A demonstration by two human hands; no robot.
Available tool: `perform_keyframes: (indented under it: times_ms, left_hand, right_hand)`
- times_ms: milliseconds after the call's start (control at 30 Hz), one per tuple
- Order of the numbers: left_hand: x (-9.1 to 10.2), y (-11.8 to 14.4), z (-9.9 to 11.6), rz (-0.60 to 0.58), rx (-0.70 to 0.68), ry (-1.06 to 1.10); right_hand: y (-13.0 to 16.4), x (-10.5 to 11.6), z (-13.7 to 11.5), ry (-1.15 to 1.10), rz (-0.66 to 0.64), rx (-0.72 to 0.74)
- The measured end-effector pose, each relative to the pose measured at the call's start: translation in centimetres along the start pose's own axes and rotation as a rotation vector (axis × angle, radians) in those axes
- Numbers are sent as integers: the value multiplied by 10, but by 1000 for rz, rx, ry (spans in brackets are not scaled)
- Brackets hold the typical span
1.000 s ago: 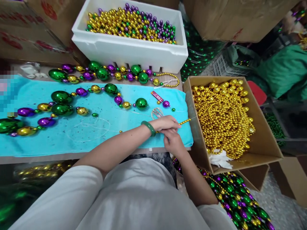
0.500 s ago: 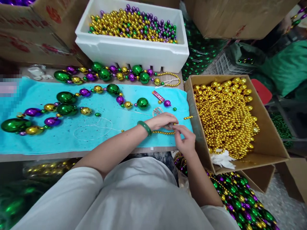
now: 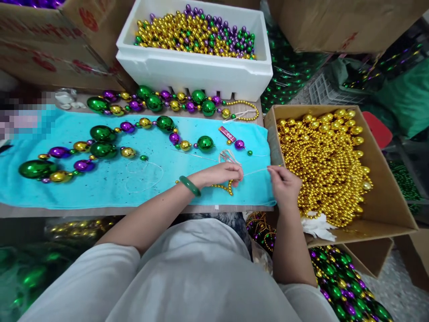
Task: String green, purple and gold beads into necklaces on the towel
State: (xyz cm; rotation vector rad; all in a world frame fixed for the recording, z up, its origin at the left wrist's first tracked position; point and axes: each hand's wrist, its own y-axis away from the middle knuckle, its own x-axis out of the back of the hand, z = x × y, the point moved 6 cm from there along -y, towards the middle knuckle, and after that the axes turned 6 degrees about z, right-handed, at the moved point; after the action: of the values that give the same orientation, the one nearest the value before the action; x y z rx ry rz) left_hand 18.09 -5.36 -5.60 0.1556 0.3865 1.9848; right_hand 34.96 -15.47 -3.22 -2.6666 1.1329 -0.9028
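Note:
My left hand [image 3: 219,173], with a green bangle [image 3: 189,186] on its wrist, rests on the turquoise towel [image 3: 110,181] and pinches a short strand of small gold beads [image 3: 225,186]. My right hand [image 3: 284,183] is off the towel's right end, above the edge of the cardboard box of gold beads [image 3: 321,156]. It pinches the end of a thin white thread [image 3: 256,171] that runs taut back to my left hand. A string of large green, purple and gold balls [image 3: 100,143] lies on the towel to the left.
A white foam box [image 3: 197,74] full of mixed small beads stands at the back. A second string of big balls [image 3: 167,102] lies in front of it. A small red tag [image 3: 227,133] and loose thread [image 3: 144,174] lie on the towel. Bead strands pile up below the table.
My right hand has pulled away to the right from my left hand, drawing the thread taut. The gold strand has slid left under my left hand. The view has shifted slightly.

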Motion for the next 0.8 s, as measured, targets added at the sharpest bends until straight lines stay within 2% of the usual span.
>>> perform_keyframes:
  times_ms: [167,233,300,367,400,467,500,533,600,633,700,767,800]
  left_hand:
    - [17,11,-8,32,27,56]
    - [26,15,-13,68,32,46]
    - [33,18,-19,99,48,40]
    - [36,21,-23,120,63,34]
    - [36,22,-25,127,68,30]
    - [32,21,-27,131,69,23]
    - [29,20,-28,133,66,22]
    - [26,18,-29,136,59,22]
    - [21,15,-29,145,36,21]
    - [20,15,-29,146,22,10]
    - [23,18,-26,151,-9,-57]
    - [37,30,-19,222,-49,-187]
    - [50,41,-15,297,-72,-273]
  right_hand:
    - [-19,66,12,95,499,-92]
    - [-24,93,20,179,640,-152]
    - [-29,110,24,316,652,-195]
    - [-32,109,16,499,541,-152]
    - [-31,100,5,568,482,-76]
    - [-21,68,-25,576,359,151]
    - [-13,47,-41,489,300,272]
    - [-3,19,-53,351,132,326]
    - [17,-39,-60,97,-244,258]
    - [27,-63,-57,23,-368,177]
    - [39,-92,-40,-48,-485,-41]
    - [43,-100,-19,-39,-503,-215]
    - [42,-97,-11,-17,-493,-266]
